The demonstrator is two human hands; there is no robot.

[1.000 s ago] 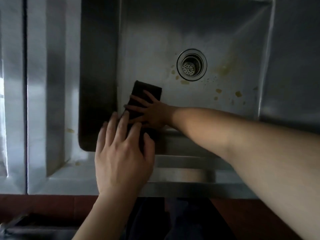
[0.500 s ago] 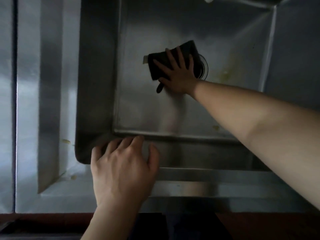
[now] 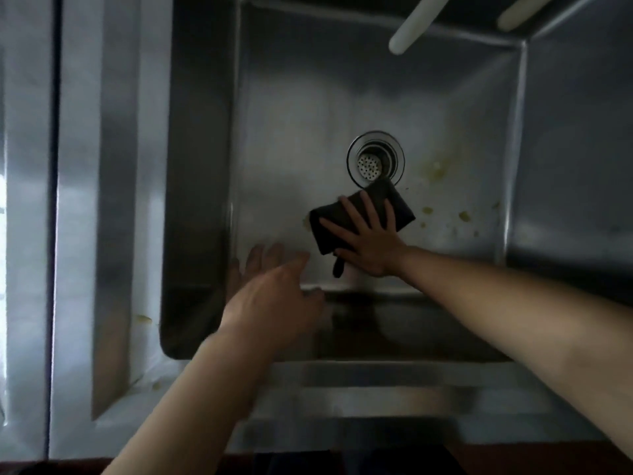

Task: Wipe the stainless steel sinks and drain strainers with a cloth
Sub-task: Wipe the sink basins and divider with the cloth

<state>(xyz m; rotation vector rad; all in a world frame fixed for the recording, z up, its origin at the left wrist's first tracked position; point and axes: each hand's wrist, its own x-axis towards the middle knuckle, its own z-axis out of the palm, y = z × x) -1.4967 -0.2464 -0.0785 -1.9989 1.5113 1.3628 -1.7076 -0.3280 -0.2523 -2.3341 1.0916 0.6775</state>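
A deep stainless steel sink (image 3: 291, 138) fills the view, with a round drain strainer (image 3: 375, 159) in its floor. My right hand (image 3: 368, 241) lies flat with spread fingers on a folded dark cloth (image 3: 394, 205), pressing it on the sink floor just below and right of the strainer. My left hand (image 3: 274, 303) hovers blurred over the sink's near wall, fingers apart, holding nothing. Yellowish stains (image 3: 445, 214) dot the floor right of the cloth.
A steel partition and drainboard (image 3: 102, 200) run down the left side. Two pale spouts or tubes (image 3: 414, 25) hang over the sink's far edge. The sink's front rim (image 3: 376, 389) crosses the bottom. More yellow specks (image 3: 144, 318) lie on the left ledge.
My right hand slid the cloth from over the strainer back toward me and to the right, uncovering the strainer. My left hand left the front rim and moved forward over the sink.
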